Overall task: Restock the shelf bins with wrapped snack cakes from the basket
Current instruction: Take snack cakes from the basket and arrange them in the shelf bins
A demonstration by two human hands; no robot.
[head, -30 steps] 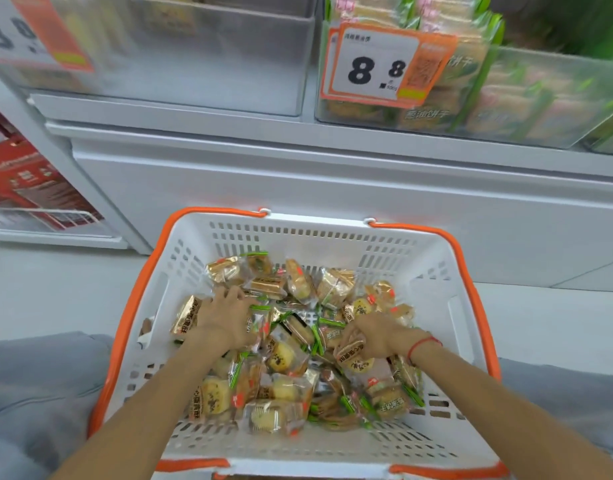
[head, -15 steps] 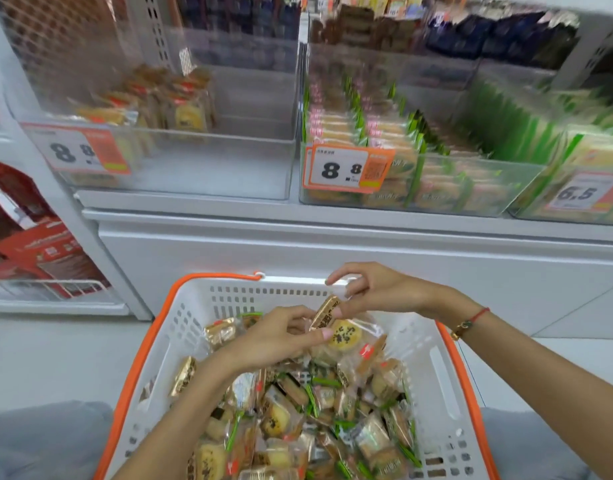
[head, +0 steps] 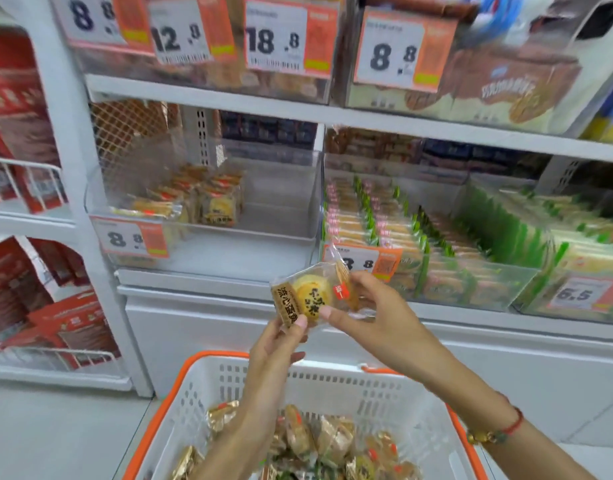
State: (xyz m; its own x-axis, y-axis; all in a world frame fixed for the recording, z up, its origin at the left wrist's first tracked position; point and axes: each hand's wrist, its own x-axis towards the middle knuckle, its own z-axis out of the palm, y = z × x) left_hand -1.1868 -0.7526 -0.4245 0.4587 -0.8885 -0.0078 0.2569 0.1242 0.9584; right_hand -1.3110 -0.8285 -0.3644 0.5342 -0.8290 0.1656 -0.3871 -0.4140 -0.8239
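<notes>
I see one wrapped cake (head: pixel 310 299) held up above the basket (head: pixel 332 389), in front of the shelf bins. My left hand (head: pixel 281 344) pinches its lower edge; my right hand (head: pixel 371 306) grips its right side. More cakes (head: pixel 319 441) lie in the basket.

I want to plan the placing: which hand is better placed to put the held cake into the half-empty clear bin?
Probably the left hand: it pinches the snack cake and lies nearer that bin.

You hold a yellow cake (head: pixel 310 299) w/ black print, clear wrap; basket (head: pixel 332 386) white, orange rim; price tags (head: pixel 398 50) white & orange; your wrist cord (head: pixel 514 422) red.
</notes>
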